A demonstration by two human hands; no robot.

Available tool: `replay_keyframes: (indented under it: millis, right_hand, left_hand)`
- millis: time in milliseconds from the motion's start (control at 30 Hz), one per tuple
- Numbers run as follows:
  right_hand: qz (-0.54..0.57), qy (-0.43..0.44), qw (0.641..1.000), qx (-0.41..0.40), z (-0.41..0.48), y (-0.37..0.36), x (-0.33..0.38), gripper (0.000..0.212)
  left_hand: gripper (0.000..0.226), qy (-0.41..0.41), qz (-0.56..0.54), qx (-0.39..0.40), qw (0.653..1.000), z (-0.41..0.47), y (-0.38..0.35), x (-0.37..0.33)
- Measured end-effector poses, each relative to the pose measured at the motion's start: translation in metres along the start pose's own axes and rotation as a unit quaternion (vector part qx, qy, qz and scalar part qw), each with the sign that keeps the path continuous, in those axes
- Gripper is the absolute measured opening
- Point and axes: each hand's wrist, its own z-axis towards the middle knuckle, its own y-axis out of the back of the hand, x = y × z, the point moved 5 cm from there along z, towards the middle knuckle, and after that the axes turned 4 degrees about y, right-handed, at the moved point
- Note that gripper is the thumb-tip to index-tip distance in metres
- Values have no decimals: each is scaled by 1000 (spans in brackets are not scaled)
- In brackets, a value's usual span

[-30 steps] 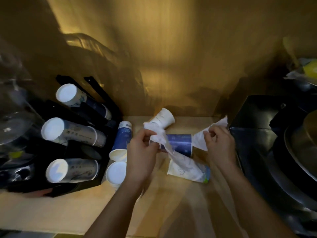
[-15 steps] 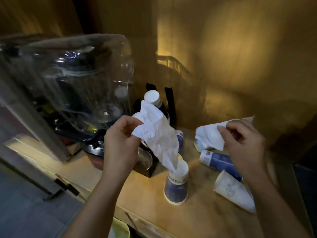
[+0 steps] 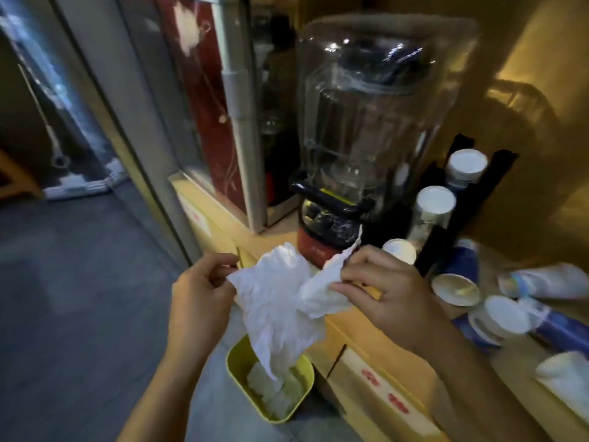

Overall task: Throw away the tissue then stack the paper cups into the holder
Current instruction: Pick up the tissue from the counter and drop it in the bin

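Note:
My left hand [image 3: 200,295] pinches a large crumpled white tissue [image 3: 274,301] that hangs down over a yellow bin [image 3: 237,362] on the floor. My right hand [image 3: 385,288] grips a second white tissue [image 3: 322,291] beside the first; the two touch. On the wooden counter at the right lie several loose paper cups: one upright and open [image 3: 455,288], blue ones on their sides [image 3: 497,320], and white ones [image 3: 548,280]. A black cup holder [image 3: 484,189] stands behind them with cup stacks [image 3: 435,205] poking out.
A blender with a clear cover [image 3: 369,116] and red base stands on the counter left of the holder. The yellow bin holds white tissue. Wooden drawers [image 3: 382,387] front the counter. A glass-fronted cabinet [image 3: 197,100] and grey floor [image 3: 79,282] lie to the left.
My view has swung left and down from the counter to the floor. Both hands carried the tissues off the counter and now hold them over the yellow bin.

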Motion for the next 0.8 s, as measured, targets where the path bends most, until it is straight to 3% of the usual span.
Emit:
replay_keyframes:
  millis: [133, 267, 467, 600, 800]
  right_hand:
    - [-81, -6, 991, 107, 0, -66, -8, 8]
    - [-92, -52, 981, 165, -14, -126, -41, 11]
    - [-47, -236, 948, 209, -72, -233, -117, 20]
    - [-40, -309, 914, 262, -123, -310, -166, 34]
    - [-105, -376, 861, 327, -199, -410, -249, 20]
  left_hand:
    - [34, 80, 111, -12, 991, 4, 8, 60]
    - [30, 149, 199, 11, 969, 9, -12, 123]
    - [24, 264, 175, 68, 946, 8, -58, 238]
    - [14, 358, 142, 90, 919, 4, -96, 322]
    - [17, 472, 126, 75, 869, -15, -152, 443]
